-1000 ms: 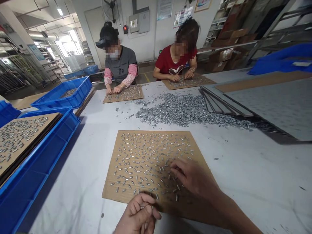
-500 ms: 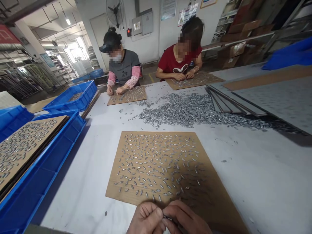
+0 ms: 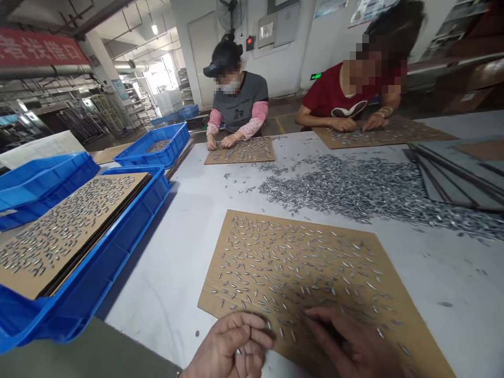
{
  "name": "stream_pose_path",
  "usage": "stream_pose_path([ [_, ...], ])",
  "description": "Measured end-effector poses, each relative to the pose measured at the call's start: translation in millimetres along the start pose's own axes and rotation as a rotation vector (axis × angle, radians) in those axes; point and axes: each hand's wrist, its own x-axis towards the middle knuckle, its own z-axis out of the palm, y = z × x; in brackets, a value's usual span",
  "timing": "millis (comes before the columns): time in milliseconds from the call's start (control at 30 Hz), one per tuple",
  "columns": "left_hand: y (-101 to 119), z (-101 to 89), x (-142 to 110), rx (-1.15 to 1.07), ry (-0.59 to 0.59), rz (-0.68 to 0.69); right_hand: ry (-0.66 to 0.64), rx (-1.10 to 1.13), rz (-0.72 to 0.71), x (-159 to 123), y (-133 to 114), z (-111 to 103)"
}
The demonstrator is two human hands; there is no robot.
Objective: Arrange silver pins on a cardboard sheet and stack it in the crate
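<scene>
Small pointed silver metal pieces (image 3: pixel 284 306) lie spread in loose rows over a brown cardboard sheet (image 3: pixel 210 303) in front of me. My left hand (image 3: pixel 232 344) is at the sheet's near edge, palm partly up. Its fingers are curled, thumb against the forefinger, and a metal piece (image 3: pixel 239 352) shows in them. My right hand (image 3: pixel 350 341) hovers above the near part of the sheet, slightly blurred. Its thumb and forefinger tips come together in a pinch; anything between them is too small to make out.
A large heap of the same pieces (image 3: pixel 346 184) lies beyond the sheet, beside stacked boards (image 3: pixel 452 173). Blue crates (image 3: pixel 129 257) stand left, one bearing loaded cardboard (image 3: pixel 23 278). Two people (image 3: pixel 240 105) work at cardboard sheets across the white table (image 3: pixel 173 278).
My hands, together half a second ago, are now apart. The right has moved out over the cardboard; the left stays at its near edge. The view has turned left.
</scene>
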Motion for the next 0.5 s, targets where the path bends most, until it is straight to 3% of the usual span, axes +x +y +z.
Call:
stream_pose_path([
  [233, 25, -24.1, -7, 0.002, 0.224, 0.210, -0.293, -0.059, -0.028, 80, -19, 22],
  [500, 36, -41.7, -12, 0.036, 0.289, 0.212, -0.537, -0.338, -0.151, 113, -13, 73],
])
